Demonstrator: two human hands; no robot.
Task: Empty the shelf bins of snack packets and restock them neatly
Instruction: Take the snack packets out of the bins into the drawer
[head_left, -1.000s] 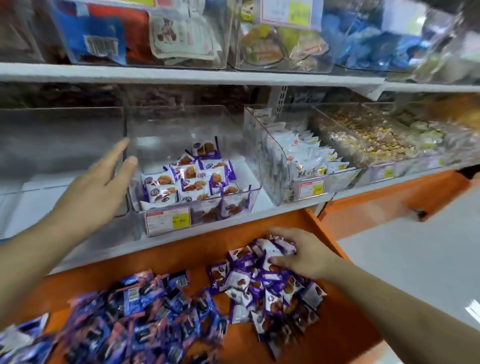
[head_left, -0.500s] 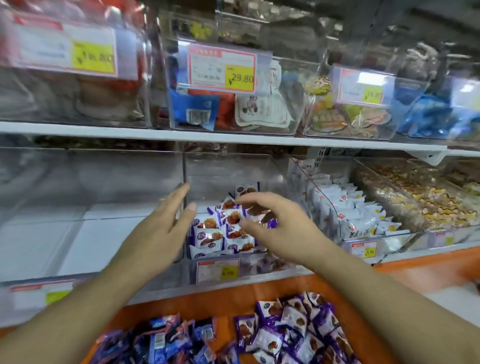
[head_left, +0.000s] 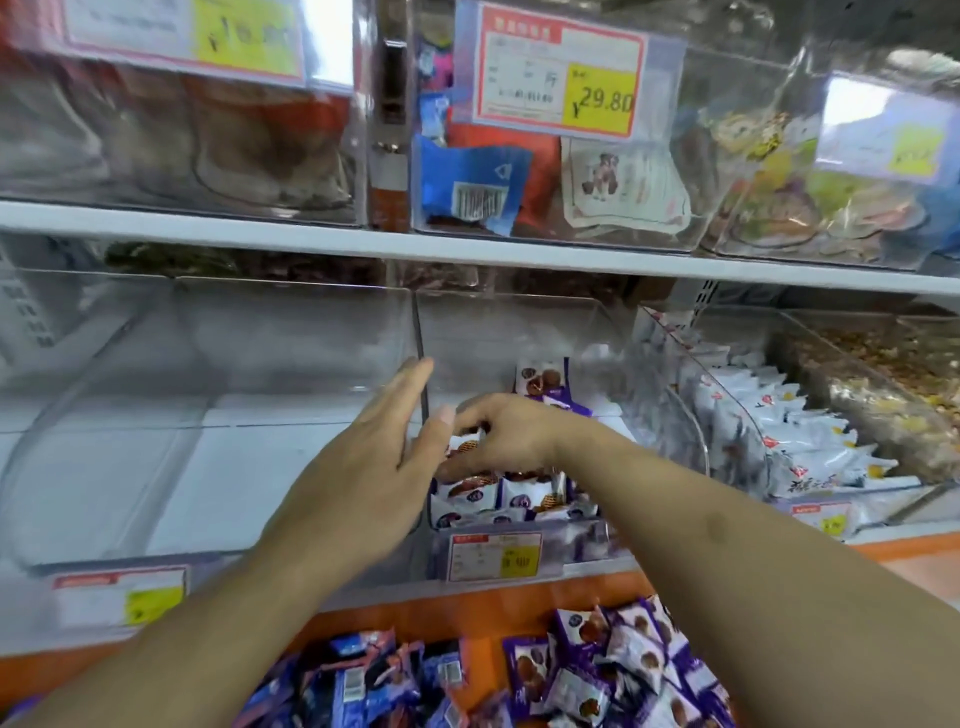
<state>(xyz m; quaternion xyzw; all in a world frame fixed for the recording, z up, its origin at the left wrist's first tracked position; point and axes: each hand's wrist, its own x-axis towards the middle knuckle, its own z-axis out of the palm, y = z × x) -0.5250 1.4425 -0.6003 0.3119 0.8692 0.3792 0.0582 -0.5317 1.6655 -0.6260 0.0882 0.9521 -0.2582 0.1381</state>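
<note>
Head view: my left hand (head_left: 363, 467) is flat, fingers straight, against the left wall of the clear middle bin (head_left: 519, 332) on the shelf. My right hand (head_left: 498, 431) is inside that bin, fingers curled down onto the white-purple snack packets (head_left: 519, 493); can't tell if it's gripping one. More purple packets (head_left: 623, 670) and blue packets (head_left: 363, 680) lie heaped on the orange ledge (head_left: 441, 613) below.

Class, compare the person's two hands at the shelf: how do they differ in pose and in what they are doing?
The left hand is flat with fingers straight, against the clear wall of the middle bin; the right hand has curled fingers.
The left hand holds nothing; the right hand reaches down among the purple-and-white packets inside that bin, though whether it grips one is unclear.
Both are bare and work at the same bin.
</note>
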